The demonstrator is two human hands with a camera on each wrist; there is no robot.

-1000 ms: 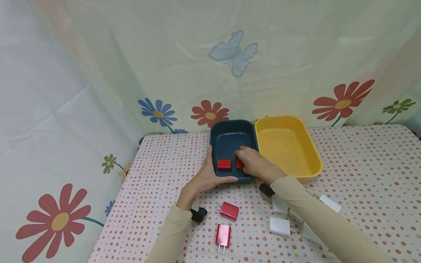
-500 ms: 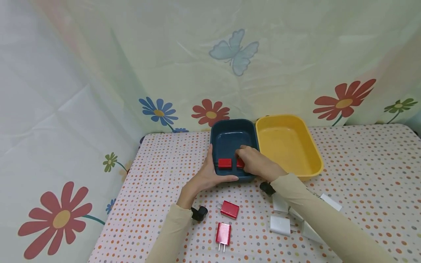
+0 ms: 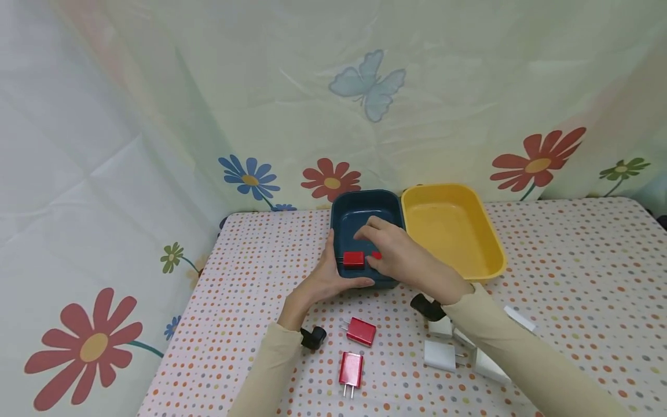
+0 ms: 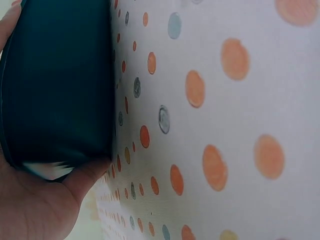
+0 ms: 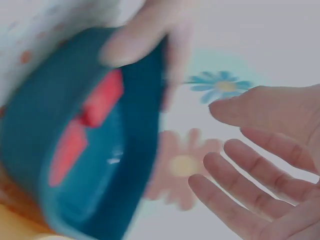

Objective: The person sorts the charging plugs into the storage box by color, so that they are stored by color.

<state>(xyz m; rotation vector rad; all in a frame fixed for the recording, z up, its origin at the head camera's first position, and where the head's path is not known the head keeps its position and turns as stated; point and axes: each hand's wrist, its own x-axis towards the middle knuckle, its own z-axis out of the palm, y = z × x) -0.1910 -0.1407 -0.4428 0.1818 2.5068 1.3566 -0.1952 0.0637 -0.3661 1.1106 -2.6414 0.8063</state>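
Observation:
My left hand (image 3: 324, 279) braces the near left corner of a dark blue bin (image 3: 348, 229), its straight fingers along the left wall and its thumb along the front. My right hand (image 3: 398, 252) hovers over the bin's right part with thumb and fingers spread; the right wrist view shows nothing in it. Two red charger plugs (image 3: 353, 260) lie side by side along the bin's front, the right one (image 5: 70, 150) partly hidden by my right hand in the head view. Two more red plugs, one tilted (image 3: 361, 332) and one with prongs toward me (image 3: 351, 369), lie on the table.
A yellow bin (image 3: 453, 231) stands against the blue one's right side. Several white charger plugs (image 3: 440, 355) lie at the front right, partly under my right forearm. Behind the bins hangs a flowered curtain (image 3: 292, 104). The table has a dotted cloth (image 3: 250, 272).
My right hand has let go of the right red plug, risen from the bin floor and spread its fingers. My left hand keeps its place at the blue bin's corner.

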